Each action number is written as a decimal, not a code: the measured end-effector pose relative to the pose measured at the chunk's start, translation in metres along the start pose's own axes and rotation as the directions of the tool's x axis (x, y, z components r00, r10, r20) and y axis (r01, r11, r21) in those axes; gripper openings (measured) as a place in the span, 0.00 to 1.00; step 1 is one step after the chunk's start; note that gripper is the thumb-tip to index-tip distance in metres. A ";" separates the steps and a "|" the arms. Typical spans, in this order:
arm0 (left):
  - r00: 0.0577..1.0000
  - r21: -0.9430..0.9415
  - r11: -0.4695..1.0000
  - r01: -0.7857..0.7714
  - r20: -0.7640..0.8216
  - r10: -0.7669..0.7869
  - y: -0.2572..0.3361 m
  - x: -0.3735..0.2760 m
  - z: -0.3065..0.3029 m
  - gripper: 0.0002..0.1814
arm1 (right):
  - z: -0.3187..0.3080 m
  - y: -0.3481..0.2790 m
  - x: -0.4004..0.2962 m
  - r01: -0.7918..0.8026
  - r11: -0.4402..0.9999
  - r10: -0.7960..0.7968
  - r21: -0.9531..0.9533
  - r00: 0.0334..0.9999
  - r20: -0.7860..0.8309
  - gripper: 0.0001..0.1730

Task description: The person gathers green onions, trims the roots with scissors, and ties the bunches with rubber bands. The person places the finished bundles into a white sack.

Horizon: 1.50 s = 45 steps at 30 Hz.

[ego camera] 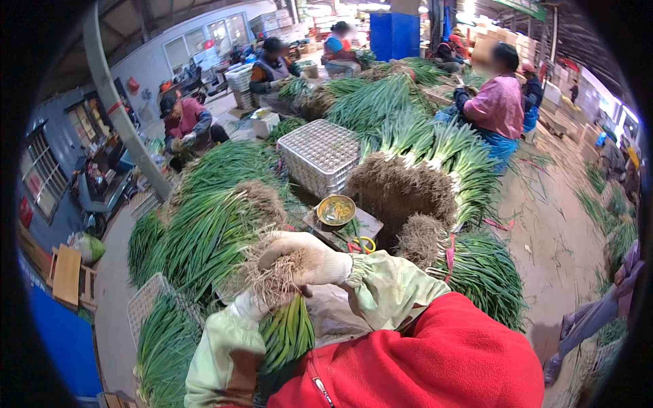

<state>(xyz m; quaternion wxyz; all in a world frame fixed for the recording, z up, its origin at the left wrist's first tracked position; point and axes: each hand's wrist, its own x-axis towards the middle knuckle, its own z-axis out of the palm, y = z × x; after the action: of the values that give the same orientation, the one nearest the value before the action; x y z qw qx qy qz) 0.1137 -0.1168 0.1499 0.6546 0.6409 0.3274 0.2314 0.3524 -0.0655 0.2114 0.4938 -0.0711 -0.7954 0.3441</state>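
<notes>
My left hand (pixel 253 305), in a pale glove, is closed around a bunch of green onions (pixel 289 331), whose leaves hang down over my lap. My right hand (pixel 305 259), gloved too, lies over the pale, stringy roots (pixel 279 278) at the top of the bunch; its fingertips are partly hidden, so its hold is unclear. Beyond my hands, a yellow bowl (pixel 336 210) with small items in it rests on a small board (pixel 371 224). Yellow-handled scissors (pixel 366 245) lie at the board's near edge. A bundle tied with red tape (pixel 449 257) lies to the right.
Heaped green onions (pixel 204 224) lie at the left, trimmed bunches (pixel 433 148) at the right. An upturned white plastic crate (pixel 320 153) stands ahead, and another crate (pixel 148 301) at lower left. A post (pixel 125 117) rises at the left. Several people sit or stand around the heaps.
</notes>
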 end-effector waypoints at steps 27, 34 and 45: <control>0.916 -0.101 0.985 0.141 0.391 -0.091 -0.026 0.013 -0.007 0.40 | -0.001 0.008 -0.023 0.046 0.937 -0.071 0.346 0.996 0.062 0.21; 0.993 0.267 0.964 0.010 0.111 -0.041 -0.007 -0.014 0.001 0.42 | 0.003 0.030 -0.011 -0.191 0.848 0.137 0.495 0.980 0.145 0.31; 0.233 0.601 0.621 -0.504 -0.597 0.767 0.126 -0.066 -0.114 0.19 | -0.088 -0.026 0.123 0.134 0.941 -0.117 -0.310 0.991 0.072 0.34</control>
<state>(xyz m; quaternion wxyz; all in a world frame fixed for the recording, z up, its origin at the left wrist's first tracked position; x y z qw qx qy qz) 0.0007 -0.0771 0.2879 0.1675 0.6159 0.3248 0.6980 0.3698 0.0127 0.3424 0.4763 -0.0890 -0.8555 0.1826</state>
